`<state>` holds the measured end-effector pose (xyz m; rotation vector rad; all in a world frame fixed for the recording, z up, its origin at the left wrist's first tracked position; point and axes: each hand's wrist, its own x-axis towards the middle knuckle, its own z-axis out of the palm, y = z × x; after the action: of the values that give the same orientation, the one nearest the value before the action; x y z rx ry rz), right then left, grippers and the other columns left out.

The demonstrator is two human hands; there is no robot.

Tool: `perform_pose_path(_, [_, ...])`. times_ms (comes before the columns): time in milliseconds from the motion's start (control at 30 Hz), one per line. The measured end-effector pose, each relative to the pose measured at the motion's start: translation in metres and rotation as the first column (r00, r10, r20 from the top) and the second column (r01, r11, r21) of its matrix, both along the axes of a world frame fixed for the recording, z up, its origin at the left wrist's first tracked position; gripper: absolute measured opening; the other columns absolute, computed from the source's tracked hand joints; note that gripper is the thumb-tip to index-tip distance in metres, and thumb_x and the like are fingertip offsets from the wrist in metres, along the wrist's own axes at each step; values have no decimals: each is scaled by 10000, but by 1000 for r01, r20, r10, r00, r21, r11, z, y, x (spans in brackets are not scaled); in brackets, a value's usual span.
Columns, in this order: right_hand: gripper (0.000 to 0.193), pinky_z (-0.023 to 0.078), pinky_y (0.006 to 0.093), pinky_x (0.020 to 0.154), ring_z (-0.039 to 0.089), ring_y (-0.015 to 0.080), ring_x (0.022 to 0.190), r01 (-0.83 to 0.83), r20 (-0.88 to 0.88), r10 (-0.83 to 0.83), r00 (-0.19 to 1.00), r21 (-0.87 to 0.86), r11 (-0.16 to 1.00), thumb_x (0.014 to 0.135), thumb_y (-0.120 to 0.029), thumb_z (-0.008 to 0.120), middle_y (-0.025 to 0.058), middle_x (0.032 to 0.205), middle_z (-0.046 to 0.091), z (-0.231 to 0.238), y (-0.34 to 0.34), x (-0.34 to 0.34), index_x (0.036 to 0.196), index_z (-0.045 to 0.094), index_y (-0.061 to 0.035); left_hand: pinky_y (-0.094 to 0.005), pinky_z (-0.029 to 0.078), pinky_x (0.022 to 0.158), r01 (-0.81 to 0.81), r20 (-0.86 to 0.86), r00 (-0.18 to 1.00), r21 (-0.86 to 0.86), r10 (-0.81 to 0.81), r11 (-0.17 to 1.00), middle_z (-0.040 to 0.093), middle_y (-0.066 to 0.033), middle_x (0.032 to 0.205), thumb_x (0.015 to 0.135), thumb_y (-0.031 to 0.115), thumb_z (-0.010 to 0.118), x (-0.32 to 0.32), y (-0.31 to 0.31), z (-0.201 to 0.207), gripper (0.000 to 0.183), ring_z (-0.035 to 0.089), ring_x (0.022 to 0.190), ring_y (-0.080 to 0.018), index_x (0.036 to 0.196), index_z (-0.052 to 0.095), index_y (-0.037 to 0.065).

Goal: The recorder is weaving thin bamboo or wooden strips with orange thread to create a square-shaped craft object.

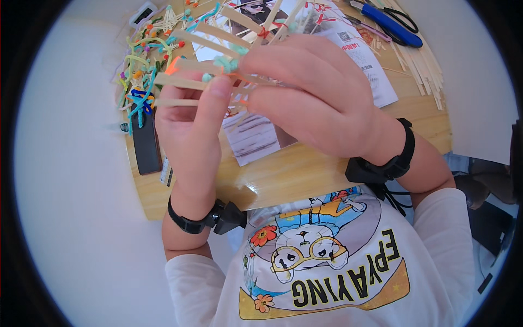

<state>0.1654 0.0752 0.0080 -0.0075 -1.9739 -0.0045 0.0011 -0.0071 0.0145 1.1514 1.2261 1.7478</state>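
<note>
Both my hands are raised over the near part of the table, gripping a frame of thin wooden sticks [229,38]. Its joints are bound with mint-green pipe cleaner [226,64], orange pieces and red string. My left hand [190,109] pinches the frame's lower left side between thumb and fingers, with stick ends poking out to the left. From the right, my right hand [321,92] closes its thumb and fingertips on the frame beside the mint-green binding. What lies right between the right fingertips is partly hidden.
A heap of coloured pipe-cleaner pieces [147,60] lies at the left edge, above a dark phone-like slab [146,144]. Printed sheets [253,141] spread under the hands. Blue-handled pliers [392,26] and loose wooden sticks [419,71] lie at the far right.
</note>
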Motion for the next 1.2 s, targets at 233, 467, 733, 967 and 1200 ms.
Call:
perform_pose_path(233, [212, 520, 344, 697, 621, 278, 822, 19, -32, -18, 999, 52, 998, 680, -72, 689, 174, 1046, 644, -3, 2, -4, 868, 638, 12, -231, 490, 726, 78, 4, 997, -16, -78, 997, 669, -76, 957, 861, 66, 690, 1, -4, 4, 266, 617, 865, -98, 1101, 599, -5])
perform_pose_path(467, [215, 509, 344, 726, 610, 272, 819, 10, 3, -10, 1000, -106, 994, 688, -42, 732, 143, 1008, 631, -6, -5, -7, 875, 631, -11, -237, 503, 742, 68, -79, 995, 47, -64, 997, 664, -109, 1030, 857, 22, 680, 2, -6, -1, 238, 624, 879, -110, 1077, 594, -7])
perform_pose_path(733, [202, 498, 333, 710, 610, 259, 807, 8, 5, -7, 1000, -199, 980, 710, -29, 741, 120, 986, 632, -6, -9, -5, 881, 632, -23, -262, 513, 774, 46, -112, 993, 31, -42, 998, 637, -145, 1132, 839, -6, 677, 2, -5, -2, 215, 628, 911, -137, 1028, 574, -3])
perform_pose_path(967, [183, 489, 342, 659, 607, 279, 772, -94, -116, 71, 991, -202, 975, 707, -25, 737, 139, 940, 650, -10, -9, -7, 852, 626, -11, -257, 499, 765, 5, -117, 993, 42, 0, 999, 636, -123, 1087, 840, 29, 684, -1, -7, -5, 231, 621, 881, -122, 1045, 582, -1])
perform_pose_path(1200, [184, 490, 350, 654, 608, 294, 777, -114, -142, 86, 986, -199, 973, 705, -22, 739, 147, 942, 649, -7, -10, -5, 848, 624, -10, -271, 488, 796, 84, -6, 996, 31, -84, 996, 609, -123, 1110, 855, 58, 675, -1, -5, -4, 211, 611, 881, -124, 1036, 580, 5])
